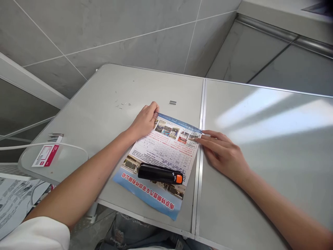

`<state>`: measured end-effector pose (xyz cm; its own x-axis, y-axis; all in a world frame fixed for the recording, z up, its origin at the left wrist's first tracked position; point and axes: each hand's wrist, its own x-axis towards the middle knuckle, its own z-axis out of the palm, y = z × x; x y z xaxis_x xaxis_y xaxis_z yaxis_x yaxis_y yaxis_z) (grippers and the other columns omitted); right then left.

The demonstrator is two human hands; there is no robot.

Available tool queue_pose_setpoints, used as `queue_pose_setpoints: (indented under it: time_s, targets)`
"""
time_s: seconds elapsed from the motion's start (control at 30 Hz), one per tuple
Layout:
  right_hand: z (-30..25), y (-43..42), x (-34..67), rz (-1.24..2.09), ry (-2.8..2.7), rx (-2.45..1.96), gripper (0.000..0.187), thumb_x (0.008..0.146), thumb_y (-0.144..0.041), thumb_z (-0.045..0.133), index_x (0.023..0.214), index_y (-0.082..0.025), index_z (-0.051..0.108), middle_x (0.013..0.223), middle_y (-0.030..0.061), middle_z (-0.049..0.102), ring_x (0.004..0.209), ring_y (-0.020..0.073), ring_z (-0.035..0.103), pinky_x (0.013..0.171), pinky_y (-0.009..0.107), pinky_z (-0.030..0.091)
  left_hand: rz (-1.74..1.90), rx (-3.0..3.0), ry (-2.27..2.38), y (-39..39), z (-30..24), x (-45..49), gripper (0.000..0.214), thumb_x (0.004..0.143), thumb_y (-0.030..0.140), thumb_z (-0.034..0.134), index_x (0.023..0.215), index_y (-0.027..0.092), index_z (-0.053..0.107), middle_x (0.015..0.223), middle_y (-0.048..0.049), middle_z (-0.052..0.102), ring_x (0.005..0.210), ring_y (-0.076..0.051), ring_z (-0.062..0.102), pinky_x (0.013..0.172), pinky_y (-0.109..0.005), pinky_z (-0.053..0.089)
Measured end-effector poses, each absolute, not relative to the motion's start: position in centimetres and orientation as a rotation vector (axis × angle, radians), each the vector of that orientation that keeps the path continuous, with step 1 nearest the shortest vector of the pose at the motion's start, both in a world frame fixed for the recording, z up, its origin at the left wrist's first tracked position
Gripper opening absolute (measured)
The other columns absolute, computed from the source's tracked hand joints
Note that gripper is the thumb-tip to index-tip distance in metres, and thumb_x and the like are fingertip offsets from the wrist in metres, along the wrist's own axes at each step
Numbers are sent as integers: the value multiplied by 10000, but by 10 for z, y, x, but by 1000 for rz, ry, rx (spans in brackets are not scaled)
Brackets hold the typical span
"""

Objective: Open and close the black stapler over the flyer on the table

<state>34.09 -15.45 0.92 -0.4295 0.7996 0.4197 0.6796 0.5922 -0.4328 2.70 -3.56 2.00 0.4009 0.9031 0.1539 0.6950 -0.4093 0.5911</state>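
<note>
A printed flyer (161,152) lies on the table, its large red lettering upside down from my view. My left hand (145,121) is closed on its far left corner, thumb and fingers pressed together. On the flyer's right edge rest the outstretched fingertips of my right hand (225,149), whose fingers are slightly apart. A black stapler (156,173) with an orange end sits across the lower part of the flyer. Past the flyer's far edge lies a short strip of staples (172,102).
The light grey table (234,194) has a metal seam (199,187) just right of the flyer. Small loose staples (121,105) are scattered at left. A red-and-white card (45,155) and a white cable (65,144) are at the left end. A tiled wall (130,31) stands behind.
</note>
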Motion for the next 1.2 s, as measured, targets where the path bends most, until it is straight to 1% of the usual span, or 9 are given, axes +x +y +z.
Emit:
queue_pose_setpoints:
  time_s: [0.13, 0.23, 0.43, 0.67, 0.77, 0.9, 1.07, 1.13, 1.2]
  targets:
    - [9, -155, 342, 299, -2185, -1207, 499, 944, -27, 545, 1313, -324, 703, 1070, -1, 804, 1336, 275, 632, 1047, 465, 587, 633, 2230, 1372, -36, 20, 27, 137, 1008, 127, 401, 933, 241, 412, 948, -49, 589, 912, -226, 512, 798, -386, 435]
    - [9, -155, 343, 298, -2198, -1199, 498, 941, -37, 553, 1323, -321, 699, 1119, 4, 800, 1393, 285, 590, 1094, 483, 560, 623, 2238, 1374, -36, 21, 27, 137, 1008, 129, 403, 932, 241, 419, 948, -51, 593, 908, -227, 510, 800, -387, 435]
    - [8, -156, 343, 300, -2236, -1148, 501, 946, -50, 552, 1369, -291, 669, 1282, 32, 757, 1348, 277, 631, 1113, 490, 555, 633, 2255, 1363, -37, 22, 26, 138, 1001, 132, 400, 919, 243, 412, 938, -47, 594, 892, -227, 504, 788, -384, 430]
    - [10, -157, 344, 329, -2248, -1130, 502, 960, -68, 554, 1383, -314, 668, 1288, 31, 756, 1325, 283, 645, 1103, 514, 568, 617, 2152, 1348, -38, 28, 26, 136, 998, 144, 392, 925, 251, 435, 819, -20, 584, 756, -198, 525, 713, -365, 416]
    - [10, -157, 344, 323, -2235, -1153, 499, 968, -71, 547, 1378, -327, 671, 1274, 26, 758, 1329, 288, 636, 1098, 525, 559, 620, 2155, 1355, -38, 29, 28, 124, 992, 141, 420, 937, 246, 456, 845, -22, 614, 788, -197, 551, 733, -359, 429]
    - [13, -157, 342, 269, -2245, -1186, 443, 968, -88, 572, 1319, -324, 704, 1215, 34, 773, 1235, 304, 657, 1032, 543, 561, 590, 2255, 1362, -38, 25, 30, 90, 1004, 174, 460, 966, 236, 513, 946, -42, 660, 897, -221, 578, 819, -386, 450]
    - [14, -159, 342, 238, -2236, -1184, 391, 954, -94, 619, 1261, -307, 735, 1210, 44, 772, 1021, 277, 653, 901, 501, 587, 567, 2345, 1311, -35, 21, 29, 152, 1017, 189, 442, 950, 228, 572, 932, -37, 665, 929, -231, 579, 872, -402, 447]
    - [15, -160, 342, 263, -2219, -1167, 369, 948, -85, 618, 1210, -306, 755, 1153, 45, 779, 970, 262, 657, 863, 475, 595, 566, 2345, 1311, -35, 21, 29, 156, 1014, 190, 445, 945, 228, 580, 927, -36, 664, 923, -230, 578, 867, -398, 448]
    - [15, -162, 342, 280, -2170, -1179, 327, 937, -82, 610, 1101, -308, 781, 1051, 44, 775, 908, 247, 664, 781, 438, 598, 562, 2339, 1319, -35, 22, 29, 156, 1011, 190, 447, 941, 228, 582, 922, -35, 664, 920, -231, 576, 861, -395, 447]
